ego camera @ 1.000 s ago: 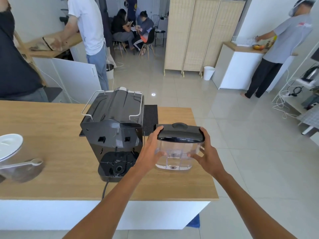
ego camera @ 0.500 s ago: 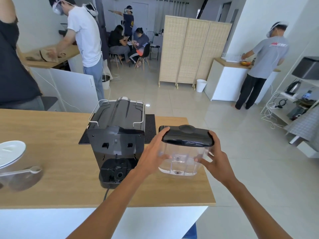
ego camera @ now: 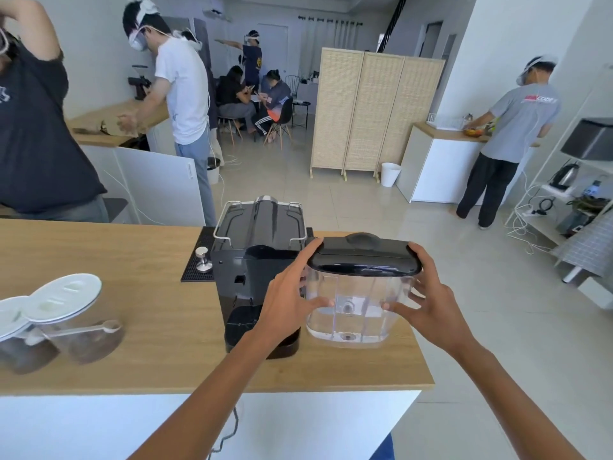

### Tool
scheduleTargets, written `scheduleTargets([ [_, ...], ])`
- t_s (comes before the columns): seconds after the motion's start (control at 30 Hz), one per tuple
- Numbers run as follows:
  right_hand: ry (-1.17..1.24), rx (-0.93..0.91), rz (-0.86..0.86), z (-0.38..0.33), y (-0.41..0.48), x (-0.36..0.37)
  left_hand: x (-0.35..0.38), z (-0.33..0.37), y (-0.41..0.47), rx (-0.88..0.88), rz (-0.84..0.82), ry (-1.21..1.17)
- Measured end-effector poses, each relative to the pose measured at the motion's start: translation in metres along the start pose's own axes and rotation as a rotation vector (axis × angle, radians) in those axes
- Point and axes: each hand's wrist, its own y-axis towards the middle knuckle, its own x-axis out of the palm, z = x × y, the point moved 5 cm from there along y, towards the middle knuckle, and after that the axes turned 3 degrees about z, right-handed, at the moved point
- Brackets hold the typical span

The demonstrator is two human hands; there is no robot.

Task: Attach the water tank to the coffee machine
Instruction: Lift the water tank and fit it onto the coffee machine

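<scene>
A clear plastic water tank (ego camera: 356,303) with a black lid is held upright above the right end of the wooden counter (ego camera: 149,360). My left hand (ego camera: 292,300) grips its left side and my right hand (ego camera: 428,300) grips its right side. The black coffee machine (ego camera: 252,260) stands just left of the tank with its back facing me; its round black base socket shows low down, partly hidden by my left forearm. The tank sits beside the machine, not on it.
Two clear jars with white lids (ego camera: 63,313) and a scoop lie on the counter at the left. A metal tamper (ego camera: 203,258) stands on a black mat behind the machine. The counter's right edge is under the tank. Several people work in the room beyond.
The tank has been lifted slightly off the counter and stays held in both hands beside the machine. My view has tilted up, showing more of the room.
</scene>
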Motion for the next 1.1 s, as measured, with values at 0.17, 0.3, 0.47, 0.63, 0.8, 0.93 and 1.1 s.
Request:
scheduleTargets([
  [0.17, 0.033, -0.009, -0.004, -0.025, -0.008, 0.023, -0.034, -0.006, -0.015, -0.029, 0.012, -0.076],
  [0.3, 0.045, -0.024, -0.018, -0.039, -0.009, 0.049, -0.063, -0.008, -0.029, -0.028, 0.041, -0.055],
  [0.47, 0.087, -0.028, -0.047, -0.055, -0.003, 0.088, -0.094, -0.024, -0.043, -0.074, 0.074, -0.112],
  [0.63, 0.114, -0.034, -0.057, -0.065, 0.004, 0.125, -0.116, -0.054, -0.048, -0.107, 0.102, -0.102],
  [0.8, 0.148, -0.026, -0.064, -0.069, 0.014, 0.154, -0.130, -0.074, -0.049, -0.094, 0.160, -0.131],
  [0.93, 0.131, -0.044, -0.059, -0.066, 0.023, 0.169, -0.138, -0.084, -0.049, -0.117, 0.188, -0.137],
  [1.1, 0.107, -0.061, -0.044, -0.061, 0.030, 0.179, -0.140, -0.093, -0.045, -0.125, 0.184, -0.110],
])
